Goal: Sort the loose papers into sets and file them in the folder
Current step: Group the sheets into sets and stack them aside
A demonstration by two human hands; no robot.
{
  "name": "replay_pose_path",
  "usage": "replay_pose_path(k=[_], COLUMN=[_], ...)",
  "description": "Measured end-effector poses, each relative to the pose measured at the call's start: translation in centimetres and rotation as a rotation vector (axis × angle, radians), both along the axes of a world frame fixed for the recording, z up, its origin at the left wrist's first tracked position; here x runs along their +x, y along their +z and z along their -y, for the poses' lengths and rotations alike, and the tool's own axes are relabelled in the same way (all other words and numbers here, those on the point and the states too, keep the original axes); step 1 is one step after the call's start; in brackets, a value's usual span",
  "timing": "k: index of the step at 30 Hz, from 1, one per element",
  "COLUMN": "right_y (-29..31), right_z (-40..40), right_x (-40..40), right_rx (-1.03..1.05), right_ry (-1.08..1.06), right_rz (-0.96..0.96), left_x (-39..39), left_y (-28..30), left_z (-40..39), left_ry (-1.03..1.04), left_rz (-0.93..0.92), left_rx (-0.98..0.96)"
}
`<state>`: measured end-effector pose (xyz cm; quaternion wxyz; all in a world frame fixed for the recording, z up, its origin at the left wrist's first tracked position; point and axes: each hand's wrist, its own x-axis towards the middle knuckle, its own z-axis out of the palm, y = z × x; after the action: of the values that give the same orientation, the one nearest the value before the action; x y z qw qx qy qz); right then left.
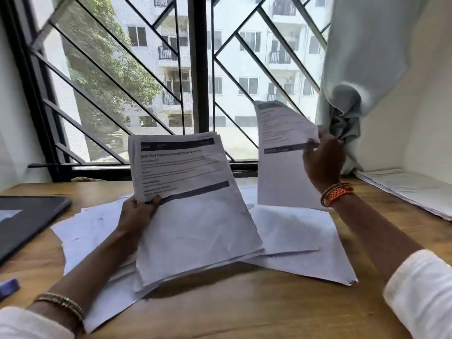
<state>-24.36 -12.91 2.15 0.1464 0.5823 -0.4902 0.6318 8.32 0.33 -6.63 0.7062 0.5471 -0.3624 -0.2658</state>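
Loose papers [80,231] litter the desk [244,311]; the hands grip a stack [195,211] left, one sheet [281,152] right.

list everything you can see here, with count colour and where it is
stack of printed papers: one stack, white with black bars, held up over the middle of the desk
single printed sheet: one, white with a dark bar, held up to the right of the stack
loose papers: several, white, spread flat on the desk under the held ones
paper pile: one, white, far right of the desk by the wall
folder: one, dark, left edge of the desk
desk: one, brown wood
curtain: one, pale blue-grey, bunched at right of the window
window grille: one, black, behind the desk
left hand: grips the stack's left edge, bangles on wrist
right hand: pinches the single sheet, orange bangles on wrist
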Motion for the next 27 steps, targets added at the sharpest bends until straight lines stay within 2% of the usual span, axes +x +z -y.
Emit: replay_pose_path(k=[3,5,6,10,13,15,17,20,21,25,27], right_y=[0.1,-1.0,-1.7,-5.3,-7.5,-7.1,-5.7,-3.8,-3.5,-4.3,-5.1], right_z=[1.1,1.8,2.0,2.3,1.7,1.1,0.3,-1.6,-2.3,-4.1,-3.9], right_x=[-0.1,-0.5,-0.9,-3.2,-4.9,-5.0,-3.9,-1.1,-0.3,0.3,-0.1], right_rx=[-0.184,-0.164,-0.083,0.511,1.017,1.234,1.232,0.973,0.943,1.134,1.149], right_ry=[-0.046,-0.028,-0.040,-0.147,-0.066,-0.004,0.079,0.134,0.152,0.132,0.133], right_rz=[-0.210,-0.353,-0.401,-0.530,-0.485,-0.498,-0.474,-0.475,-0.442,-0.474,-0.422], left_x=[0.6,0.7,0.8,1.1,1.7,1.9,2.0,1.9,1.9,1.9,1.9], left_y=[0.3,0.6,0.7,0.9,0.9,0.7,0.3,-0.2,-0.2,-0.2,-0.2], left_z=[-0.1,-0.2,-0.3,-0.6,-0.6,-0.8,-0.8,-0.9,-0.9,-0.9,-0.9], left_ry=[0.015,0.018,0.012,-0.009,-0.003,-0.022,-0.043,-0.049,-0.045,-0.046,-0.045], left_rz=[0.005,0.025,0.061,0.250,0.291,0.306,0.329,0.363,0.374,0.375,0.378], left_rx=[-0.019,-0.019,-0.023,-0.021,0.022,0.060,0.100,0.147,0.159,0.189,0.196])
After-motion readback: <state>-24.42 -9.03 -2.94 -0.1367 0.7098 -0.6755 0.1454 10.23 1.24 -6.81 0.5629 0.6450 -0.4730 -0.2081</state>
